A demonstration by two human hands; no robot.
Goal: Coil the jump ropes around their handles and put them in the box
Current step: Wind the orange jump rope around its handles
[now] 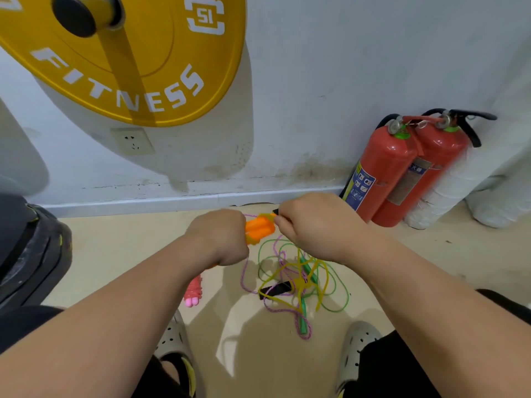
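Observation:
My left hand (221,235) grips a pair of orange jump-rope handles (260,228) held side by side above the floor. My right hand (313,225) pinches something at their far end, where a yellow cord and a small black tip show. Below them a tangle of ropes (298,280) lies on the beige floor: green, yellow and pink-purple cords, a green handle and a black handle (274,290). A pink jump rope (194,291), coiled round its handles, lies near my left forearm. No box is in view.
Two red fire extinguishers (402,170) stand against the white wall at the right, beside white wrapped rolls (448,191). A dark weight plate (26,248) sits at the left. My two sandalled feet (356,349) flank the rope pile.

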